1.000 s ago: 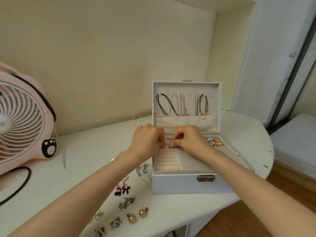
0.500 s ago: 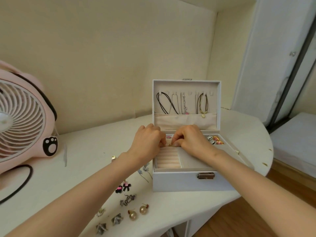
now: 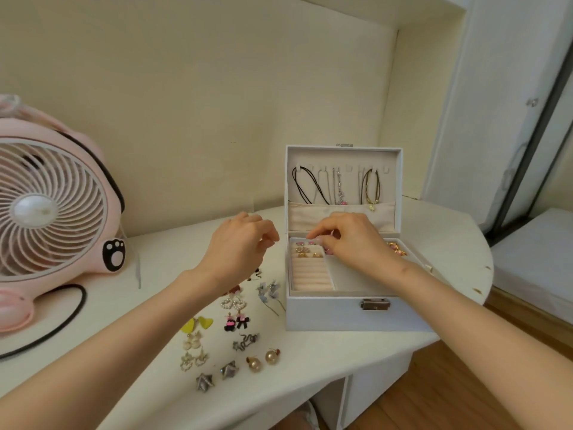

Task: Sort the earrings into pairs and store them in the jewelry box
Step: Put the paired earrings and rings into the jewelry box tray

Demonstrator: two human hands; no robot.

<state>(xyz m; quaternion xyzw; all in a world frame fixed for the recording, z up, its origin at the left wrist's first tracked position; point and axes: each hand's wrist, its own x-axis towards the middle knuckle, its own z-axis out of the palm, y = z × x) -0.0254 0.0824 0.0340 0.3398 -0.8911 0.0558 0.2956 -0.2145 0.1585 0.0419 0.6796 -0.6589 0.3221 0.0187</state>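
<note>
Jewelry box (image 3: 341, 315): white, rectangular, lid upright, metal clasp, standing at the right of the table (image 3: 449, 243). Padded pink ridges at left, with small gold and pink earrings (image 3: 305, 252) behind them (loose pairs (image 3: 235, 324) lie in rows on the table to the left).

Right hand (image 3: 350, 243): fingertips bunched over the studs, grip unclear.

Left hand (image 3: 238, 249): loosely curled beside the box; cannot tell if it holds anything.

Table cream, rounded, with a chipped edge. Pink plastic fan (image 3: 46, 212), cream wall.
</note>
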